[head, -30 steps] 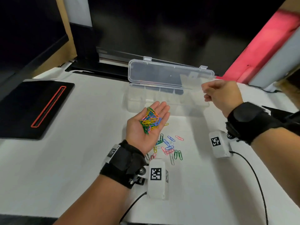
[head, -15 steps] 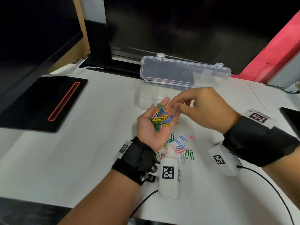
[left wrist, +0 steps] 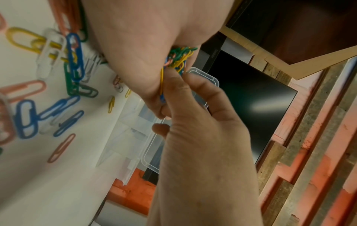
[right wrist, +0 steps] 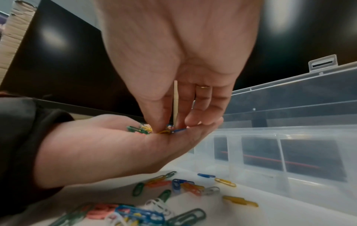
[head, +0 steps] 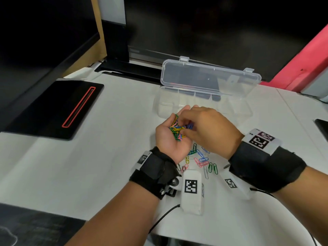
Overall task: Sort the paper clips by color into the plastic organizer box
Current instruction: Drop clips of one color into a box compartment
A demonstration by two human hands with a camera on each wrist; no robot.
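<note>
Loose clips point(head: 200, 159): lay scattered on the white table point(head: 99, 167) just in front of both hands, in blue, green, pink, yellow and white; some were hidden under the wrists in the head view, and those nearest the wrist cameras were blurred.
Left hand point(head: 168, 137): was palm up above the table, fingers nearly straight and only slightly cupped, carrying a heap point(head: 177, 130) of mixed clips on the palm; it gripped nothing.
Heap: lay on the palm and finger bases; its far side was covered by the right hand in the head view.
Right hand point(head: 207, 130): was over the left palm, fingers pointed down into the heap, thumb and forefinger tips drawn together at a blue clip point(right wrist: 178, 130) and a yellow one beside it. Whether a clip was truly pinched could not be told; the tips hid the contact.
Thin pale stick point(right wrist: 175, 100): stood upright between the right fingers; what it was could not be made out.
Box point(head: 204, 105): clear, just beyond the fingertips, lid point(head: 209, 77) open and raised at the back, dividers visible; no clips showed in the compartments seen.
Black pad point(head: 53, 109): lay far left, well apart.
</note>
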